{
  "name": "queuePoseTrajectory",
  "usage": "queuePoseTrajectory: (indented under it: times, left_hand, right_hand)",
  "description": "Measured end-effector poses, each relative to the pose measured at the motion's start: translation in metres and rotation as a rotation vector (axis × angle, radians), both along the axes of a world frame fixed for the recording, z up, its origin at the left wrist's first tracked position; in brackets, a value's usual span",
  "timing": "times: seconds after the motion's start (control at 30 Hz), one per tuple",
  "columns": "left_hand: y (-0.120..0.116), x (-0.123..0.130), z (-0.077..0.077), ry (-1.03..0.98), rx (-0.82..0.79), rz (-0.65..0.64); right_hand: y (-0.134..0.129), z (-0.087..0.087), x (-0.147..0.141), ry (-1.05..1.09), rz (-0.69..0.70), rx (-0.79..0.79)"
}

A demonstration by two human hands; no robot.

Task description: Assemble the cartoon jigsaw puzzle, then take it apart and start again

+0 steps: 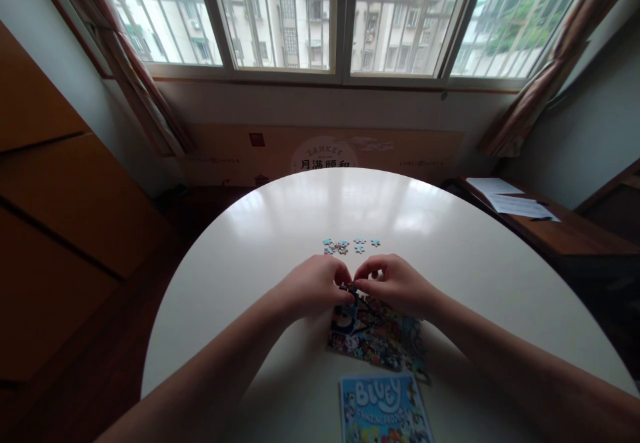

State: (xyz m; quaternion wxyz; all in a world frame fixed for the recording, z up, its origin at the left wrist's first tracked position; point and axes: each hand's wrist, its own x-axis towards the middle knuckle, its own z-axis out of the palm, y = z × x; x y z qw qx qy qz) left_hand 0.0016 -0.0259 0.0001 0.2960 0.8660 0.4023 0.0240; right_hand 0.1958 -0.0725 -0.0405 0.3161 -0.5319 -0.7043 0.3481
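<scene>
A partly joined jigsaw puzzle (pixel 375 336), with a crowded, colourful picture, lies on the white table. My left hand (pixel 317 286) is closed at its upper left edge, thumb and fingers pinching a small dark puzzle piece (pixel 349 287). From the other side my right hand (pixel 395 285) pinches at the same spot, its fingertips nearly touching the left ones. The fingers partly hide that piece and the puzzle's top edge. Just beyond my hands are several loose puzzle pieces (pixel 359 250), some light blue, a few heaped together at the left.
Nearest me on the round table (pixel 210 309) lies a blue "Bluey" picture sheet (pixel 385 409). Papers (pixel 523 204) and dark pens rest on a wooden surface at the right. A long printed box (pixel 225 146) stands beneath the barred window, and a wooden cabinet (pixel 55 229) is at the left.
</scene>
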Motion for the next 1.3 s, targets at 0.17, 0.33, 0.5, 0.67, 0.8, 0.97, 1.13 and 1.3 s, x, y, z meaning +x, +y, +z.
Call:
queuePoseTrajectory:
  times: [0.17, 0.33, 0.5, 0.67, 0.8, 0.97, 1.13, 1.3]
  left_hand:
    - [0.001, 0.002, -0.005, 0.03, -0.075, -0.02]
    - [0.004, 0.001, -0.01, 0.003, -0.093, -0.007]
    - [0.006, 0.002, -0.01, -0.002, -0.11, 0.006]
    - [0.005, 0.002, -0.009, -0.011, -0.126, 0.025]
    - [0.006, 0.002, -0.011, -0.013, -0.129, 0.023]
    - [0.009, 0.002, -0.015, -0.024, -0.154, 0.044]
    - [0.008, 0.002, -0.014, -0.009, -0.149, 0.04]
    - [0.008, 0.002, -0.014, 0.003, -0.15, 0.051]
  right_hand:
    - [-0.002, 0.002, 0.002, 0.061, 0.037, -0.038]
    - [-0.004, 0.003, -0.001, 0.03, 0.014, -0.041]
    - [-0.004, 0.001, -0.003, -0.032, -0.029, 0.002]
    - [-0.002, 0.0, -0.005, -0.09, -0.055, 0.003]
    - [-0.002, 0.0, -0.006, -0.127, -0.075, 0.002]
    - [-0.003, 0.003, -0.007, -0.155, -0.077, -0.015]
    - [-0.002, 0.0, -0.005, -0.067, -0.031, -0.016]
    - [-0.002, -0.003, -0.005, -0.027, -0.019, 0.021]
